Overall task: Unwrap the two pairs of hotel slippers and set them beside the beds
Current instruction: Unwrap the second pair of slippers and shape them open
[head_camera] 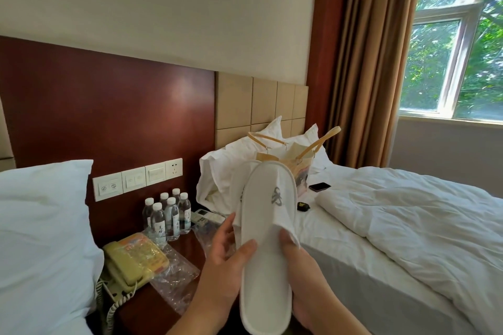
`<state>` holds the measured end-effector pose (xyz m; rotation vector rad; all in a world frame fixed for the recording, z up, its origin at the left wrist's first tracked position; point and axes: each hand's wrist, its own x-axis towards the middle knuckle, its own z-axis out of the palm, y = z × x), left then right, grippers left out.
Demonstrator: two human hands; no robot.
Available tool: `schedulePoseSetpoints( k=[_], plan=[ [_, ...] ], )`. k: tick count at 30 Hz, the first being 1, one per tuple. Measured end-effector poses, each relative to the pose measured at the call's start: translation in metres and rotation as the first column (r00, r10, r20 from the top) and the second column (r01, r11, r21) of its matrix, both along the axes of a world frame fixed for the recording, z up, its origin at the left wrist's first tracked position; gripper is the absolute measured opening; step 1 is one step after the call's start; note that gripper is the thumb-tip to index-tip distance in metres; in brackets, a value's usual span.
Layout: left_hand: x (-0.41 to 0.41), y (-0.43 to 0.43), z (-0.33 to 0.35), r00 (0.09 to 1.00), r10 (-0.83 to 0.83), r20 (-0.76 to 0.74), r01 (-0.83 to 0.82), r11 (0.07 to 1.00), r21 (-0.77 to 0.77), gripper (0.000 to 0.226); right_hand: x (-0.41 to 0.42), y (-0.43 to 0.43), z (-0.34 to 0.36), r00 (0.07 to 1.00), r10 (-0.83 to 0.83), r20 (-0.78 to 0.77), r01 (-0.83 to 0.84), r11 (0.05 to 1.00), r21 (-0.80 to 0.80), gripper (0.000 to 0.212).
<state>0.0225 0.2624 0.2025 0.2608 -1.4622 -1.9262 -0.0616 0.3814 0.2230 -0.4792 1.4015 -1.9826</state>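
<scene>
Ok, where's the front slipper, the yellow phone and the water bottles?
front slipper (pixel 268 253): head view, on its insole.
yellow phone (pixel 121 266): head view, on its left part.
water bottles (pixel 172 216): head view, on a front bottle's label.

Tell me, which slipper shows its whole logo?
The front slipper, nearest the camera; the other slipper peeks out behind its left edge, logo mostly hidden.
</scene>
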Motion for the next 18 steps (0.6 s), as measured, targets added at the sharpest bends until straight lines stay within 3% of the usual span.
schedulePoseSetpoints(
  k=[3,5,9,12,18],
  plan=[
    [0.001,0.001,-0.004,0.998,-0.064,0.022,0.066,0.996,-0.061,0.075,-0.003,0.001,-0.001,1.0,0.0,0.017,0.0,1.0,-0.009,0.033],
    [0.001,0.005,-0.006,0.995,-0.017,0.096,0.03,0.99,-0.138,0.084,-0.004,0.0,-0.003,0.999,0.018,-0.029,-0.019,0.999,-0.028,0.031],
    [-0.003,0.002,-0.005,0.947,0.276,0.164,-0.246,0.952,-0.183,0.056,-0.001,-0.002,-0.004,0.979,0.011,-0.203,-0.007,1.0,0.018,0.058],
    [-0.004,-0.006,-0.006,0.923,0.354,0.153,-0.335,0.932,-0.137,0.029,0.001,-0.001,-0.006,0.983,0.056,-0.172,-0.055,0.998,0.01,0.07],
    [-0.003,-0.019,-0.005,0.902,0.418,0.11,-0.4,0.904,-0.151,0.026,-0.005,0.001,-0.01,0.996,0.05,-0.075,-0.054,0.997,-0.052,0.038]
  ],
)
